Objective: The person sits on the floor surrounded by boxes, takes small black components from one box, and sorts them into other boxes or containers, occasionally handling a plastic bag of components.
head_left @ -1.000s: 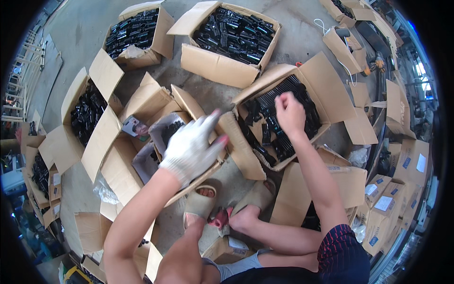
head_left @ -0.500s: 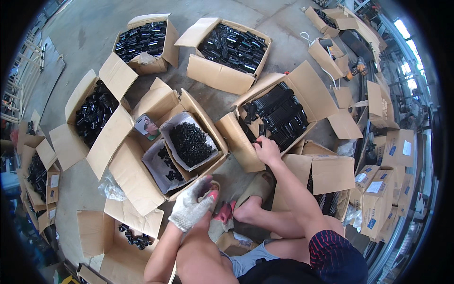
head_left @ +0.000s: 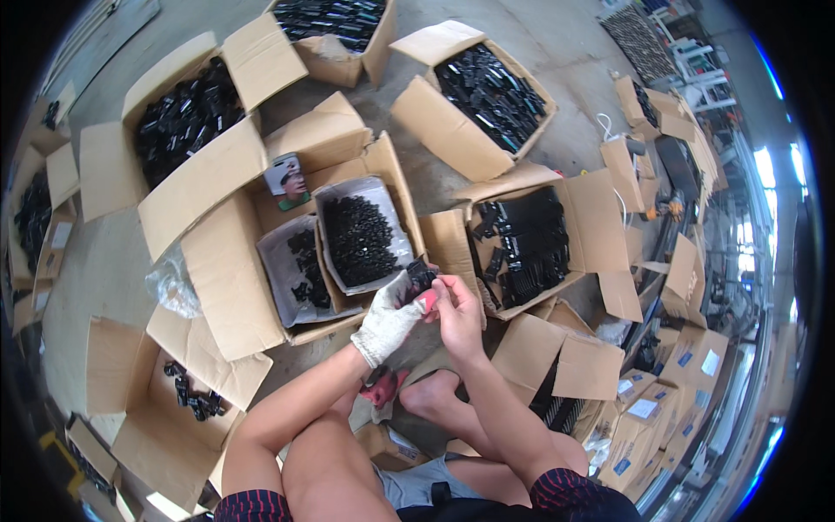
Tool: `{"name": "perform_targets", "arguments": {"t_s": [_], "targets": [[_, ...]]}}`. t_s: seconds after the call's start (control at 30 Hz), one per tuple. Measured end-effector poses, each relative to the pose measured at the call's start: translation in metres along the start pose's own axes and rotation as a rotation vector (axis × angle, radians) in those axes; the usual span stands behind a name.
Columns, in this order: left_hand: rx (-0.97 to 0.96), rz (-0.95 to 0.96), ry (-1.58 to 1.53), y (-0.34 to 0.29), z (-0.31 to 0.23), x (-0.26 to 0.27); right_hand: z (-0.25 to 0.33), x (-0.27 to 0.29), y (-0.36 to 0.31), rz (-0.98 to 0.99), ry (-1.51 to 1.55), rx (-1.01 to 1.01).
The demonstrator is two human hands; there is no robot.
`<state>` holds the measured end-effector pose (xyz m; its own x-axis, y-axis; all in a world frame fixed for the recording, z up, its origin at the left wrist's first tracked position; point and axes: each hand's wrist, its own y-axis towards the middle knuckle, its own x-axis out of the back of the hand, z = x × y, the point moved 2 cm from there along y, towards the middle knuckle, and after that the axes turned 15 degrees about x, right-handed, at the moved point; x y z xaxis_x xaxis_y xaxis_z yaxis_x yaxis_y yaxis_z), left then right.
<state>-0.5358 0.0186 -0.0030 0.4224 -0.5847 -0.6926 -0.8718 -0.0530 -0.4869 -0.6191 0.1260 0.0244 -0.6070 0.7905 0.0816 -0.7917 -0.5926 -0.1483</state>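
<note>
Both hands meet at centre: the gloved left hand (head_left: 389, 317) pinches a small black part (head_left: 421, 277), the bare right hand (head_left: 454, 304) closes its grip on a pink piece (head_left: 428, 300) against it. Best kept steady, fingertips aligned. Half a second ago they were apart, right hand at the right-hand box (head_left: 581, 228).

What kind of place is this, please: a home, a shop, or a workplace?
Most likely a workplace, such as a small factory or packing floor. Many open cardboard boxes full of small black parts stand on a bare concrete floor, and the gloved left hand and bare right hand hold one black part.
</note>
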Motion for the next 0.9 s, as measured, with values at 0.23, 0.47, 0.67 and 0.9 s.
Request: {"name": "perform_targets", "arguments": {"t_s": [0.23,0.47,0.67,0.9], "targets": [[0.005,-0.121,-0.071,-0.028,-0.024,0.034,0.033,0.017,0.047,0.318,-0.654,0.130],[0.030,-0.241,-0.039,-0.051,-0.040,0.066,-0.029,0.143,0.143,0.462,-1.673,0.600],[0.024,-0.314,0.004,-0.081,-0.039,0.070,-0.044,0.150,0.134,0.320,-1.705,0.921],[-0.043,-0.294,-0.073,-0.100,-0.026,0.082,0.000,0.059,0.046,-0.180,-0.399,0.293]]}}
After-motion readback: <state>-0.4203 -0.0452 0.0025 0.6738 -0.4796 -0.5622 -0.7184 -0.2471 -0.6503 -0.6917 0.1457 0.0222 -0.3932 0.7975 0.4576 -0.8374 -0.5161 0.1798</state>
